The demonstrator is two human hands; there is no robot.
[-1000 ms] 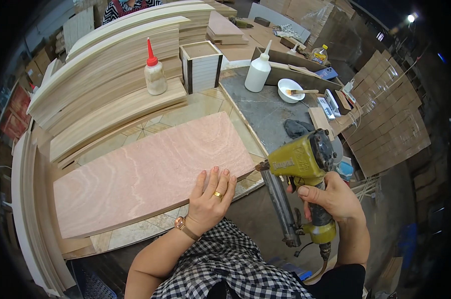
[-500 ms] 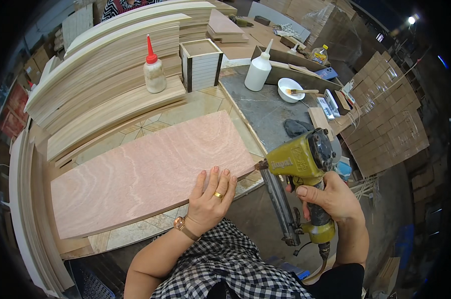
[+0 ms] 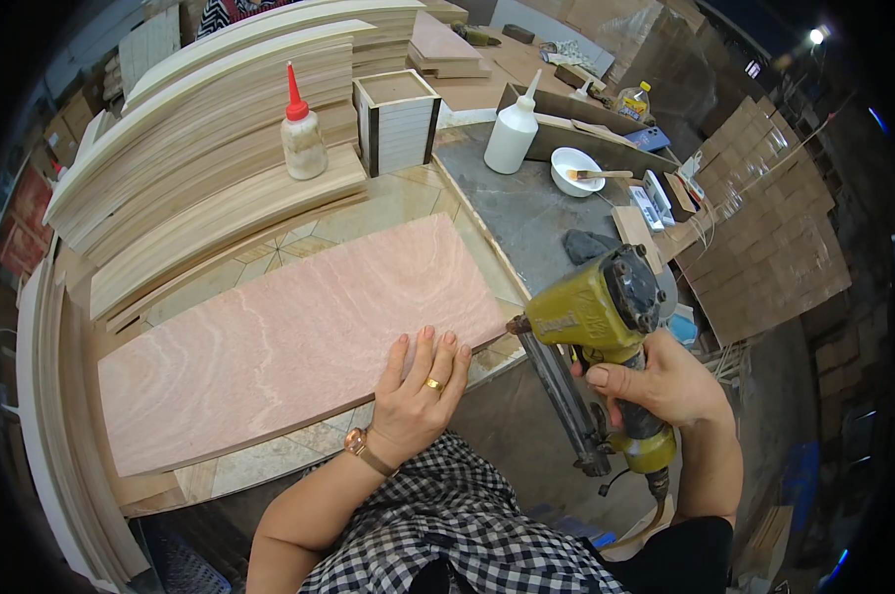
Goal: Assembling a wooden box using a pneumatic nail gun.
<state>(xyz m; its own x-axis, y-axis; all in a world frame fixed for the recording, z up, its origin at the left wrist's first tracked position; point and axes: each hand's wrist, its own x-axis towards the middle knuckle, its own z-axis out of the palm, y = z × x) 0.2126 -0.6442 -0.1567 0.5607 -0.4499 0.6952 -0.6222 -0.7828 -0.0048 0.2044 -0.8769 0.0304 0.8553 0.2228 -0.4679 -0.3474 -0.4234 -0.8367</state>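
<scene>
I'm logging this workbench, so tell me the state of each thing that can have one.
Pink board: lying flat.
Yellow nail gun: held, pointing at the board's right end.
Left hand: open, resting on the board.
Right hand: closed around the nail gun.
Red-tipped bottle: upright.
White bottle: upright.
White bowl: upright, holding a brush.
Dark cloth: crumpled.

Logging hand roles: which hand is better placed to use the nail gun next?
Probably the right hand: it holds the yellow nail gun, its nose by the right end of the board. The left hand rests on the board, better placed for steadying.
</scene>
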